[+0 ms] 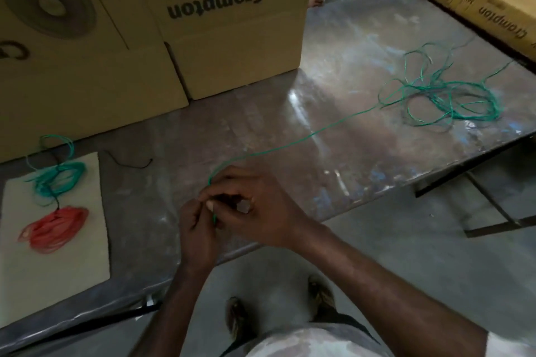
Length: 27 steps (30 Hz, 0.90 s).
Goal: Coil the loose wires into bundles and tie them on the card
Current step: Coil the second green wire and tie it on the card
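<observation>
While my left hand (200,229) and right hand (255,206) pinch one end of the thin green wire (290,143), its loose tangle lies at two o'clock, the pale rectangular card (58,264) at nine.

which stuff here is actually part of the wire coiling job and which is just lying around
Part of the job:
- loose green wire, its end pinched by left hand and right hand
- card
- green bundle and red bundle on it
- black tie

Just lying about:
- big cardboard boxes
- long box
</observation>
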Each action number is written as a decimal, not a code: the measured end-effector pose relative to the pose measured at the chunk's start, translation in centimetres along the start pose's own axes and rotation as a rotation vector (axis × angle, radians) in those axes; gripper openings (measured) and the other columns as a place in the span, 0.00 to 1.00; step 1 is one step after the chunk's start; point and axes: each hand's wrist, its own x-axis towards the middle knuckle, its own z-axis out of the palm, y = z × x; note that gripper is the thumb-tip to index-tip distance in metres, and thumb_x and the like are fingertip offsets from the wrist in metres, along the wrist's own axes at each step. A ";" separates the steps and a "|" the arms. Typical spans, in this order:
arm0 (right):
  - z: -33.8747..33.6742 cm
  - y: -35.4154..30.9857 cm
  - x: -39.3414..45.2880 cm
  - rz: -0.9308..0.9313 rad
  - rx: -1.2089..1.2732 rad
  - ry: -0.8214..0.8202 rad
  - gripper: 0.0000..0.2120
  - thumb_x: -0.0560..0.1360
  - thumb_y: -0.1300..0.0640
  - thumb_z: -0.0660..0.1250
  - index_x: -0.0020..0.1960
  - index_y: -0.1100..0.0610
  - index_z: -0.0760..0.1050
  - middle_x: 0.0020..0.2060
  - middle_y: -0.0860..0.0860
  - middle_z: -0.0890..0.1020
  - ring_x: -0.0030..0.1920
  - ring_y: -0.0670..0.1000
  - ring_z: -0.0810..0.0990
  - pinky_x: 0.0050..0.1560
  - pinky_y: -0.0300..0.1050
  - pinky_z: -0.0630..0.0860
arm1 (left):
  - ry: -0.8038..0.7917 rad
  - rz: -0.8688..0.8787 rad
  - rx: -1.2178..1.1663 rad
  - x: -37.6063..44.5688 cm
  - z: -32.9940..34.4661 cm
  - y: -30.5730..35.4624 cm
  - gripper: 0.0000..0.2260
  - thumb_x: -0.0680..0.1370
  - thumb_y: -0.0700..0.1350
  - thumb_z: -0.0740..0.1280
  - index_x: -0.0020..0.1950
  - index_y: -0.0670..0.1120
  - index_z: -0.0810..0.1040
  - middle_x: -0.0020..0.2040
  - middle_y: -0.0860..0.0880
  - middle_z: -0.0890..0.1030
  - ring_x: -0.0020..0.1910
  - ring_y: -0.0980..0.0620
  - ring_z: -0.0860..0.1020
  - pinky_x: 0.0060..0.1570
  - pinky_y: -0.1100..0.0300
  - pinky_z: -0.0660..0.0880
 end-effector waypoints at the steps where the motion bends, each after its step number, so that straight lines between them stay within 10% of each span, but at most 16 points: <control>1: 1.5 -0.3 0.6 -0.006 -0.013 0.007 0.09 0.79 0.69 0.71 0.57 0.64 0.85 0.49 0.54 0.83 0.46 0.48 0.83 0.46 0.46 0.81 | -0.014 -0.033 0.009 0.5 -1.7 0.1 0.17 0.80 0.67 0.65 0.39 0.59 0.83 0.34 0.57 0.80 0.35 0.63 0.74 0.34 0.60 0.71; 4: 5.0 -0.9 2.0 0.005 -0.059 0.030 0.11 0.79 0.69 0.69 0.59 0.63 0.84 0.51 0.54 0.83 0.47 0.50 0.84 0.48 0.50 0.81 | -0.032 -0.080 0.133 1.4 -6.6 -0.3 0.22 0.88 0.49 0.63 0.38 0.69 0.82 0.34 0.67 0.79 0.33 0.69 0.74 0.38 0.50 0.65; 7: 7.7 -0.8 2.8 0.002 -0.087 0.025 0.14 0.78 0.71 0.68 0.61 0.62 0.83 0.51 0.49 0.81 0.47 0.47 0.82 0.48 0.46 0.81 | -0.059 -0.081 0.098 1.9 -10.1 -0.6 0.21 0.89 0.40 0.57 0.40 0.41 0.82 0.30 0.47 0.72 0.30 0.66 0.70 0.36 0.51 0.62; 14: 9.5 2.1 3.4 0.096 -0.290 0.068 0.08 0.78 0.62 0.73 0.57 0.59 0.85 0.49 0.53 0.78 0.44 0.50 0.80 0.48 0.43 0.76 | -0.111 -0.096 0.093 2.5 -11.3 -0.5 0.28 0.85 0.61 0.59 0.31 0.47 0.72 0.27 0.44 0.66 0.28 0.53 0.64 0.32 0.57 0.61; 22: 5.3 6.5 2.1 0.260 -0.342 0.073 0.02 0.82 0.59 0.69 0.54 0.54 0.80 0.46 0.50 0.85 0.46 0.49 0.84 0.50 0.51 0.79 | -0.287 -0.101 0.174 5.0 -9.3 -1.2 0.20 0.89 0.50 0.60 0.42 0.41 0.79 0.28 0.50 0.70 0.30 0.53 0.68 0.33 0.60 0.66; 27: 2.0 7.5 2.1 0.255 -0.326 0.130 0.03 0.82 0.58 0.70 0.54 0.53 0.82 0.44 0.42 0.82 0.41 0.36 0.78 0.46 0.31 0.72 | -0.478 -0.150 0.167 5.8 -6.4 -1.5 0.15 0.89 0.43 0.57 0.53 0.40 0.81 0.34 0.44 0.82 0.35 0.48 0.80 0.46 0.59 0.75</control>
